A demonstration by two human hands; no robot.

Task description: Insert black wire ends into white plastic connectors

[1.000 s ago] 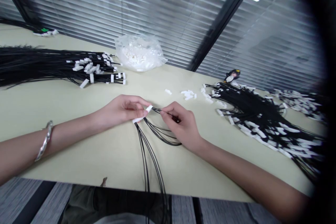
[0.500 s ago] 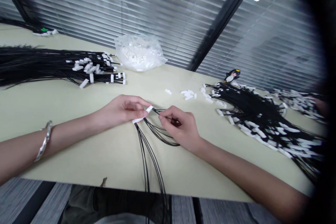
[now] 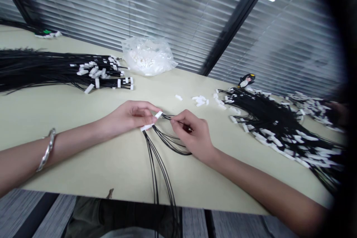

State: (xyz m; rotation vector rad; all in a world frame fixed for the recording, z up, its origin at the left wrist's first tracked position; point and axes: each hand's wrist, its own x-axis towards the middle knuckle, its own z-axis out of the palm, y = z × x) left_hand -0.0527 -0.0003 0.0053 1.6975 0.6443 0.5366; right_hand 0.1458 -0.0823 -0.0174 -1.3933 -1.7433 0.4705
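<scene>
Between thumb and fingers, my left hand [image 3: 136,114] grips a long white plug connector [image 3: 147,126], tilted up to the right; its middle is partly covered by the thumb. Several black wires [image 3: 164,171] run out of its lower end and drop over the table's front edge. Others leave farther up and curve right, under my right hand [image 3: 193,134]. That hand is pinched closed on thin black wires [image 3: 167,116] close to the connector's upper end. Whether those wires sit fully in the connector is too small to tell.
On the pale table [image 3: 92,163], a thick bundle of black wires with white connectors [image 3: 33,68] lies left, another [image 3: 267,115] right. A clear plastic bag [image 3: 149,55] of white parts stands at the back. Loose white connectors [image 3: 200,100] and a small penguin figure [image 3: 247,80] lie beyond my right hand.
My right hand has shifted very slightly right and up, away from the connector, still pinching the wires. My left hand and the connector have hardly moved.
</scene>
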